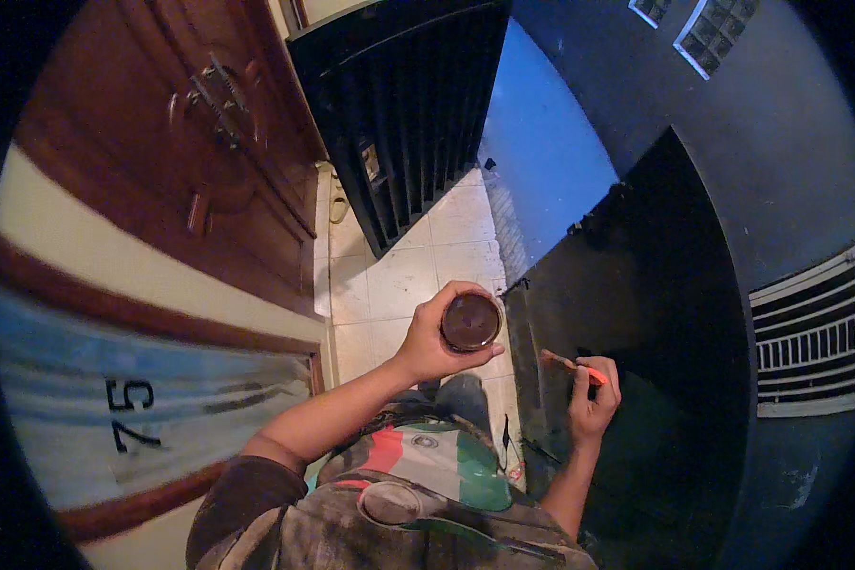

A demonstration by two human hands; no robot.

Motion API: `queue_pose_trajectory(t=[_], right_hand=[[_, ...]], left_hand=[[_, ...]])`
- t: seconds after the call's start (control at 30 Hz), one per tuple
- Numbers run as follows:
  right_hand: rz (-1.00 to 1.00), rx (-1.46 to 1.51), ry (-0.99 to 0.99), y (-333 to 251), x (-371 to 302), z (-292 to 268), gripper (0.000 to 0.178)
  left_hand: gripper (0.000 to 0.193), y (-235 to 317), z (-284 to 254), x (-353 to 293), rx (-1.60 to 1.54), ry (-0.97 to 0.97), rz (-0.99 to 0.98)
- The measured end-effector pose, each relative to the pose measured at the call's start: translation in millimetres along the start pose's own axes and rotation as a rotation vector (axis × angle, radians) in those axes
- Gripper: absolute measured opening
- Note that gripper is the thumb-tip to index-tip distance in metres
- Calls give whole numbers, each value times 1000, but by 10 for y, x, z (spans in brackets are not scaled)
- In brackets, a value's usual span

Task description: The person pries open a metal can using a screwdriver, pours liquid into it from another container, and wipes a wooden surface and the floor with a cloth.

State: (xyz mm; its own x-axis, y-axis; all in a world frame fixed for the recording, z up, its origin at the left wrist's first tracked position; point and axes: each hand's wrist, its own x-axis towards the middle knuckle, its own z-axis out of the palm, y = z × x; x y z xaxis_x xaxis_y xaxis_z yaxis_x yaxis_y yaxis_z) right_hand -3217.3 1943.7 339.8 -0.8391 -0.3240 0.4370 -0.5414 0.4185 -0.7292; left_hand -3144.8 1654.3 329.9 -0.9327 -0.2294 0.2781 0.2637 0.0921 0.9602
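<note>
My left hand (427,346) is wrapped round a cup-like round container (471,321) with dark brown contents, held level in front of my body. To its right, my right hand (594,399) grips a small paintbrush (593,374) by its orange handle. The brush's reddish-brown tip points left, toward the container but apart from it. Behind the brush stands a dark, smooth gate panel (655,285). Whether the bristles touch that panel I cannot tell.
A black slatted gate leaf (399,114) stands swung inward ahead, over pale floor tiles (404,271). On the left are a carved brown wooden door (142,123) and a window pane (57,380). A grey wall (788,171) with a white grille (807,332) rises at right.
</note>
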Motion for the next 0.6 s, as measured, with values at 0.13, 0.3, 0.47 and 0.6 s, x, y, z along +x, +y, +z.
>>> queue_pose_trajectory(t=[0.13, 0.3, 0.47, 0.6], right_hand=[[10, 44, -56, 252, 830, 458, 5], [104, 157, -82, 728, 2033, 1200, 6], [20, 15, 69, 1121, 4036, 2047, 13], [-87, 258, 152, 996, 5939, 2606, 15]], left_hand=[[66, -344, -294, 916, -85, 93, -62], [63, -787, -643, 2077, -135, 104, -2], [66, -1106, -942, 3314, -136, 80, 53], [68, -1411, -1223, 4037, -109, 130, -18]])
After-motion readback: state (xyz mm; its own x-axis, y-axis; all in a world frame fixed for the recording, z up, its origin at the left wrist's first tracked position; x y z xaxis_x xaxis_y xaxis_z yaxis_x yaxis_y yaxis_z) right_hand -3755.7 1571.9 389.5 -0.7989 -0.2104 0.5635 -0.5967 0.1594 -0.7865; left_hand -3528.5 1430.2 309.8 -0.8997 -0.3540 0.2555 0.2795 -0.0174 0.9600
